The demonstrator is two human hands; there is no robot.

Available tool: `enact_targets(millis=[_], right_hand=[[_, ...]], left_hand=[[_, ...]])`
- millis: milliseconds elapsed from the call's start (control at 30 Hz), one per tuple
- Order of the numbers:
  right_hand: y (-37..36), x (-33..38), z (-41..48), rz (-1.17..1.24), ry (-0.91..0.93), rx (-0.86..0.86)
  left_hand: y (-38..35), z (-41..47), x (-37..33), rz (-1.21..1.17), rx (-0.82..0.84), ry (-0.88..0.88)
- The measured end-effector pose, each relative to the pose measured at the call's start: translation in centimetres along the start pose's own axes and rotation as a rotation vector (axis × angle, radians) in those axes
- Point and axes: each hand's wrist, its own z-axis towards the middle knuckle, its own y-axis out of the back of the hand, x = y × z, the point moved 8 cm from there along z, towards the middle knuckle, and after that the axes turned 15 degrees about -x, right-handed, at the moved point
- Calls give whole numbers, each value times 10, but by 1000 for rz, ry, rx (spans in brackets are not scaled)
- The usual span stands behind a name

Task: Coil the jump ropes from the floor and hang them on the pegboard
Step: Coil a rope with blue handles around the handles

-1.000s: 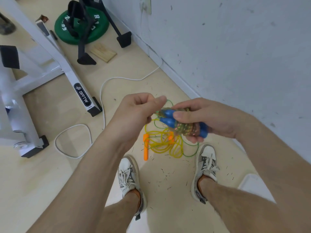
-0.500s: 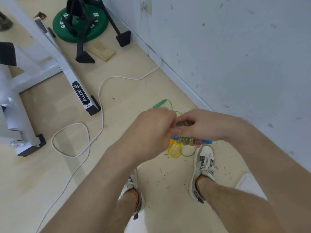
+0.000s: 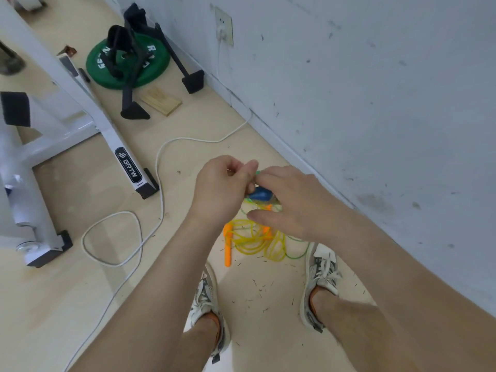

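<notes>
Both hands have lifted since half a second ago, uncovering the yellow jump rope on the floor, and one blue handle now peeks out between them.

The person holds the blue-handled jump rope in the air, above the floor's edge where it meets the wall. The right hand grasps it from above, fingers folded over the bundle and the thumb stretched straight beneath it. The left hand is curled, with thumb and forefinger pressed together at the bundle's upper end, pinching at the rope there.

Most of the held rope is hidden under the right hand; only one blue handle and a sliver of speckled coil show. The strand in the left hand's pinch is too fine to make out. The yellow rope lies in loose loops directly below, one orange handle pointing toward the person's shoes. A green jump rope lies tangled with it, largely covered by the hands.

Both forearms reach forward from the bottom corners of the view, and the hands meet knuckle to fingertip, backs turned up. A white cable snakes across the floor to the left.
</notes>
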Motion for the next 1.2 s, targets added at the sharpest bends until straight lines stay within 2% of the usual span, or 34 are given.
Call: enact_targets(millis=[100,167,233,367,500,567,700,967,1200], right_hand=[[23,12,-7,-16,9,-144],[40,21,-19,81,-24,-204],[55,28,-32,267,-109,-228],[90,44,-61,825,-414,-173],[141,83,-98,1228,-479,-97],[166,93,-113,1223,-464,-132],[225,107,-145,1002,-415,-358],[315,134,-206,1042,-362,-682],[377,150,-248,1005,-369,-964]], left_hand=[[0,-17,1,-444,122,352],[3,-30,-13,-602,181,415],[10,-41,-35,-634,190,348],[33,-67,-99,-608,136,99],[53,-102,-170,-583,206,-85],[58,-118,-195,-554,281,-97],[71,-156,-246,-507,395,-128],[100,-231,-333,-553,480,-293],[126,-280,-383,-512,214,-545]])
